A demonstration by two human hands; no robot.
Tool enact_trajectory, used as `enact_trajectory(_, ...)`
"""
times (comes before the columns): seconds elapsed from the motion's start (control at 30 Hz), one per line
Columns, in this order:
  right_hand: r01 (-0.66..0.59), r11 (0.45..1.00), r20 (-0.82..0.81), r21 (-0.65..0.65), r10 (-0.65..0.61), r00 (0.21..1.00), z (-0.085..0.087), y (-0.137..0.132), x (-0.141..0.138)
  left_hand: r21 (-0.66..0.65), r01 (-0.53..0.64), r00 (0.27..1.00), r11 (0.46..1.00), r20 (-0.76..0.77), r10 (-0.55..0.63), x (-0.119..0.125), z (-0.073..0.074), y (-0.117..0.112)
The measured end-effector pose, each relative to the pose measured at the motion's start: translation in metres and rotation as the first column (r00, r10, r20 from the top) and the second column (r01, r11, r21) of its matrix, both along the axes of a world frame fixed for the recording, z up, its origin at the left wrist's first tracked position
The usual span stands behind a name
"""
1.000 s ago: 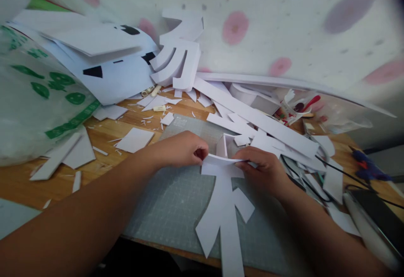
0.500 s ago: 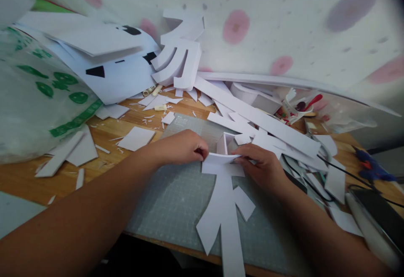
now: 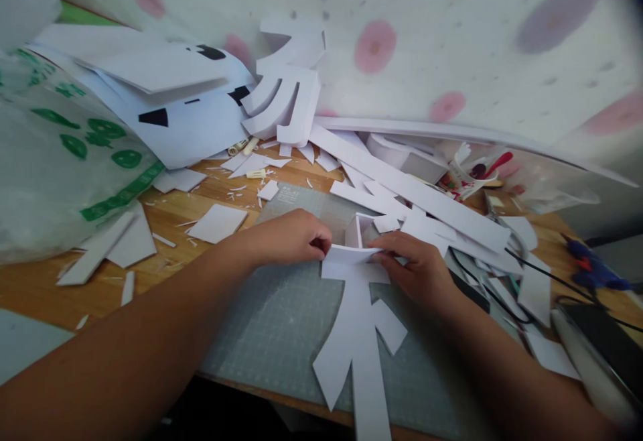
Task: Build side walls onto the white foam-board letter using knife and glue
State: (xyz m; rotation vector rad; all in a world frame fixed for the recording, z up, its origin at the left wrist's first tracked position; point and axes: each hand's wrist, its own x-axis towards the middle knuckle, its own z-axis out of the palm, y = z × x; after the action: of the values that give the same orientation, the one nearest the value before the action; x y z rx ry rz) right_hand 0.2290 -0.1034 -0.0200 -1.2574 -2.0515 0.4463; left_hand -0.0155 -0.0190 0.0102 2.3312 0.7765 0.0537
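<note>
A white foam board character shape (image 3: 359,334) lies on the grey cutting mat (image 3: 271,320), its lower end past the mat's front edge. Across its upper part stands a narrow white foam board strip (image 3: 351,254). My left hand (image 3: 304,236) pinches the strip's left end, fingers curled. At the right end, my right hand (image 3: 409,260) grips the same strip between thumb and fingers. Behind the strip, small upright board walls (image 3: 355,230) form a box-like corner.
Foam board strips and offcuts (image 3: 412,186) are heaped at the back right. A finished-looking raised white shape (image 3: 289,92) leans against the patterned curtain. A plastic bag (image 3: 65,159) stands left. A blue glue gun (image 3: 593,263) and a cup (image 3: 465,173) are on the right.
Almost nothing differs. Both hands keep their hold on the strip's ends, and the view has shifted very slightly.
</note>
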Motion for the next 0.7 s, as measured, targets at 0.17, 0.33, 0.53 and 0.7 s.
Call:
enact_trajectory(0.17, 0.001, 1.0, -0.002, 0.008, -0.001, 1.0, -0.001, 0.0, 0.0, -0.003, -0.008, 1.0, 1.0, 0.0, 0.008, 0.001, 0.001, 0.0)
enact_trajectory(0.33, -0.005, 1.0, 0.01, 0.009, 0.005, 1.0, 0.0, 0.0, -0.001, 0.008, 0.009, 0.999, 1.0, -0.033, -0.009, 0.003, 0.004, -0.003)
enact_trajectory(0.53, -0.005, 1.0, 0.038, -0.008, 0.006, 0.999, 0.003, 0.0, -0.002, 0.094, 0.039, 0.999, 0.995, -0.029, -0.036, 0.003, 0.005, -0.006)
enact_trajectory(0.7, -0.044, 0.999, 0.026, -0.009, 0.045, 0.999, 0.003, 0.001, 0.0, 0.208, 0.073, 0.997, 0.975, -0.004, -0.074, 0.005, 0.004, -0.01)
